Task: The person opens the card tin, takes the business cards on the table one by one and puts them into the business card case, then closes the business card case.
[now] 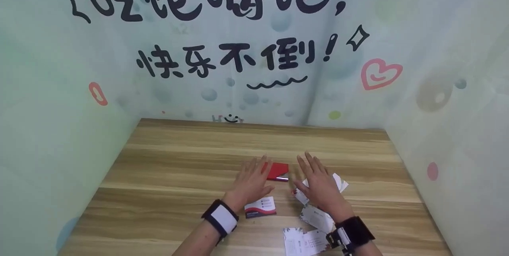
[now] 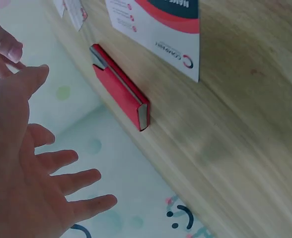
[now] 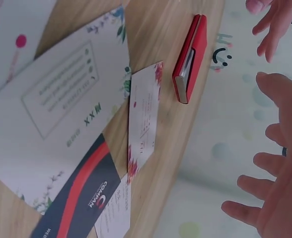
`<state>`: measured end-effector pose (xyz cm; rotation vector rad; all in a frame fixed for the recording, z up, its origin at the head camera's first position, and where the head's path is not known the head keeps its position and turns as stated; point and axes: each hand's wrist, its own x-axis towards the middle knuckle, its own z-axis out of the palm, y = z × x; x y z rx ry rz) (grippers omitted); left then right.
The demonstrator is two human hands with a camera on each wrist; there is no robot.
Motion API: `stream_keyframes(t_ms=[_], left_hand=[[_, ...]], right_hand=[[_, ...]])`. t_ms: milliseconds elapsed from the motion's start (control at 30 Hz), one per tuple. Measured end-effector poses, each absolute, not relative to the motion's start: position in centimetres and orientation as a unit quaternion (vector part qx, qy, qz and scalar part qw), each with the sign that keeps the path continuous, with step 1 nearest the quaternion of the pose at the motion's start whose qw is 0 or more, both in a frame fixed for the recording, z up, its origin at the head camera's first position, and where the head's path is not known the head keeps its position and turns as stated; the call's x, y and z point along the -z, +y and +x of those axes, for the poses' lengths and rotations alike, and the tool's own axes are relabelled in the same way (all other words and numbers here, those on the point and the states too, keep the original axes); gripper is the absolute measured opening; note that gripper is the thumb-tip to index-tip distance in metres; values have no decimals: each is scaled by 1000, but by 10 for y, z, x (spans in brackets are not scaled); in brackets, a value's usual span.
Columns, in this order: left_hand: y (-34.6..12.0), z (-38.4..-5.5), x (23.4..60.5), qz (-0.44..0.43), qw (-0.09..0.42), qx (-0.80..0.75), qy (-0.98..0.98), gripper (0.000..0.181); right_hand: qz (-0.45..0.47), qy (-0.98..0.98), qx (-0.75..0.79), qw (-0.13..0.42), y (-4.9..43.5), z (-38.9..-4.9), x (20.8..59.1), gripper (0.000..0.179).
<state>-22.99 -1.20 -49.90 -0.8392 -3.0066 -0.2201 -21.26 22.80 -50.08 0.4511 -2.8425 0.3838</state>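
My left hand (image 1: 248, 184) is held above the table with its fingers spread, overlapping part of a red card case (image 1: 278, 170) in the head view. The left wrist view shows that hand (image 2: 41, 168) empty and apart from the closed red case (image 2: 117, 89). My right hand (image 1: 321, 187), also spread and holding nothing, hangs over several white business cards (image 1: 317, 218). Beneath my left wrist lies a white card with a red and dark band (image 1: 260, 207). Floral-edged cards (image 3: 81, 94) overlap a dark card with a red stripe (image 3: 89, 191) in the right wrist view.
The wooden table (image 1: 167, 160) is enclosed by pale printed sheets on its back and sides. The back sheet (image 1: 222, 101) carries large black characters and stands just past the far edge. Each wrist wears a dark strap (image 1: 220, 218).
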Motion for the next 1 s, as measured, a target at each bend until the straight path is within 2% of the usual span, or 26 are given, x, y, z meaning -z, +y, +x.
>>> stream_keyframes(t_ms=[200, 400, 667, 1000], left_hand=[[-10, -234, 506, -269, -24, 97, -958, 79], [-7, -240, 514, -284, -24, 95, -954, 75], [1, -247, 526, -292, 20, 75, -953, 61], [7, -257, 524, -272, -11, 96, -958, 59]], right_hand=[[166, -970, -115, 132, 224, -215, 509, 71], [168, -972, -109, 122, 219, -217, 518, 67], [207, -964, -104, 128, 212, -218, 528, 57], [220, -965, -109, 88, 205, -216, 534, 53]])
